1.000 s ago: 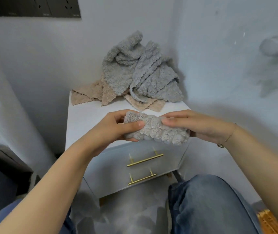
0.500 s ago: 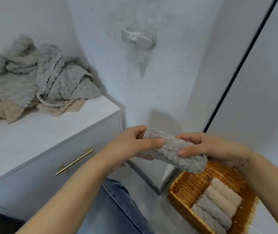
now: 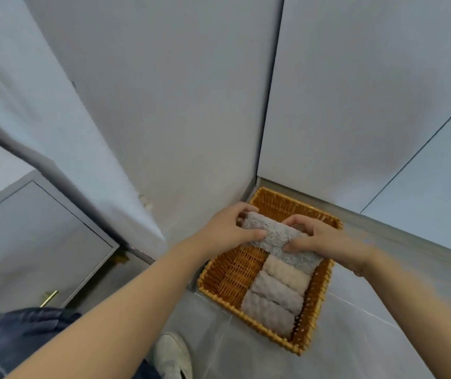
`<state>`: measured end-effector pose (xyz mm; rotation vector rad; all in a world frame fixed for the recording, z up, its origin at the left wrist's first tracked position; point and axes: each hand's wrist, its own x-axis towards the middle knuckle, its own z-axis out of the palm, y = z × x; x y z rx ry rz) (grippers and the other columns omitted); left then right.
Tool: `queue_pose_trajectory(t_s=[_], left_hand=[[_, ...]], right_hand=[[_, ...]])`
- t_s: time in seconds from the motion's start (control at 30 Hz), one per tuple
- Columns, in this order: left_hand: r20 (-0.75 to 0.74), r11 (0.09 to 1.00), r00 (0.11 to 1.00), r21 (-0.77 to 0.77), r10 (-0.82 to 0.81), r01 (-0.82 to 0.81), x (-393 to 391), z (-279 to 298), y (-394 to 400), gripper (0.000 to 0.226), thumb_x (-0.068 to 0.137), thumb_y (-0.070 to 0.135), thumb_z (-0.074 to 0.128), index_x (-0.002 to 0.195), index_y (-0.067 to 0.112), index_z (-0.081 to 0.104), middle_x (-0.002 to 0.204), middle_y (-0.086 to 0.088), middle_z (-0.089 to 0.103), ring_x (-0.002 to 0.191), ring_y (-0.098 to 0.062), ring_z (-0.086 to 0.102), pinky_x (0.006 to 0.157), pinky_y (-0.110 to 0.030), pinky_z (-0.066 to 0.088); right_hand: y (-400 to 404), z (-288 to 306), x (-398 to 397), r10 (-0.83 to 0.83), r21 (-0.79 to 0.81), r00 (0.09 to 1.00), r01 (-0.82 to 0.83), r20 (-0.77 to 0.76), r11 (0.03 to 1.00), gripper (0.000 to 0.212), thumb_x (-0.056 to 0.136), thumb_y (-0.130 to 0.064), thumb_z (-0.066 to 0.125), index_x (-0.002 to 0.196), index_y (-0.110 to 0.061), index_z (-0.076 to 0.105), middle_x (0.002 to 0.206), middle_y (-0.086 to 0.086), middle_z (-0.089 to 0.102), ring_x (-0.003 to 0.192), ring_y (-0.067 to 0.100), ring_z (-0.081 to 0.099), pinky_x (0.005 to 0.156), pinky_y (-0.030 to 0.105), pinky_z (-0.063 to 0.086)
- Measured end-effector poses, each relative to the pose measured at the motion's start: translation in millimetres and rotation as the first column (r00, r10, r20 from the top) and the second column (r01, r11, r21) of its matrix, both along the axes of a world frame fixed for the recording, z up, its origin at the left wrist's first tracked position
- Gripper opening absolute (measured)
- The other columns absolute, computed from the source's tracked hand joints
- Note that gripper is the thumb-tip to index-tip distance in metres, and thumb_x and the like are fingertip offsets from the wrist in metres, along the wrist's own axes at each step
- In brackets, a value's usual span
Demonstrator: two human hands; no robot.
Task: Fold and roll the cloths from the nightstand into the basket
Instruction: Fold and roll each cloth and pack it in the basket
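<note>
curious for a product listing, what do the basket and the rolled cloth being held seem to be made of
The basket looks like woven wicker or rattan with an orange-brown, slightly glossy finish; interlaced strands and a braided rim show. The rolled cloth, held by both hands, looks like soft grey microfibre or terry: matt, bumpy, fuzzy pile. The exact fibre cannot be told.

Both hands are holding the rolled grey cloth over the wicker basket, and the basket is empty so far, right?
Not empty. The head view shows three rolled cloths already lined up in the wicker basket. The left hand and right hand do hold the rolled grey cloth over it.
</note>
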<state>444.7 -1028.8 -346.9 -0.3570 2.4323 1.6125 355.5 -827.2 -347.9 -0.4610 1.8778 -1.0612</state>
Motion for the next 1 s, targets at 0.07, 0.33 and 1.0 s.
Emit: queue_pose_trajectory(t_s=[0.07, 0.33, 1.0], left_hand=[[0.008, 0.994, 1.0, -0.11, -0.021, 0.022, -16.9, -25.4, 3.2, 0.062, 0.08, 0.036, 0.074, 0.134, 0.027, 0.046, 0.131, 0.005, 0.053, 0.117, -0.012, 0.052, 0.099, -0.037, 0.047], [0.14, 0.891, 0.99, -0.443, -0.034, 0.093, -55.2, -136.5, -16.7, 0.066, 0.089, 0.034, 0.062, 0.146, 0.023, 0.03, 0.148, -0.003, 0.03, 0.135, -0.02, 0.028, 0.111, -0.035, 0.026], [0.454, 0.792, 0.883, -0.495, -0.117, 0.359, -36.8, -236.3, -27.2, 0.097, 0.085, 0.036, 0.062, 0.147, 0.041, -0.012, 0.152, -0.001, -0.007, 0.135, -0.035, 0.017, 0.108, -0.051, 0.028]], right_hand=[[9.3, -26.7, -14.0, -0.061, 0.06, 0.992, 0.068, -0.111, 0.996, 0.036, 0.081, -0.024, 0.073, 0.111, -0.025, 0.053, 0.109, 0.001, 0.061, 0.097, 0.021, 0.063, 0.081, 0.034, 0.054], [38.1, -151.6, -96.4, -0.061, 0.289, 0.801, 0.285, -0.596, 0.914, 0.04, 0.076, -0.021, 0.074, 0.103, -0.019, 0.044, 0.107, 0.0, 0.048, 0.088, 0.014, 0.049, 0.071, 0.029, 0.045], [14.5, -285.2, -125.5, 0.404, 0.774, 0.731, 0.262, -0.549, 0.577, 0.047, 0.089, -0.015, 0.053, 0.134, -0.015, 0.043, 0.142, 0.013, 0.028, 0.13, 0.031, 0.029, 0.103, 0.04, 0.036]])
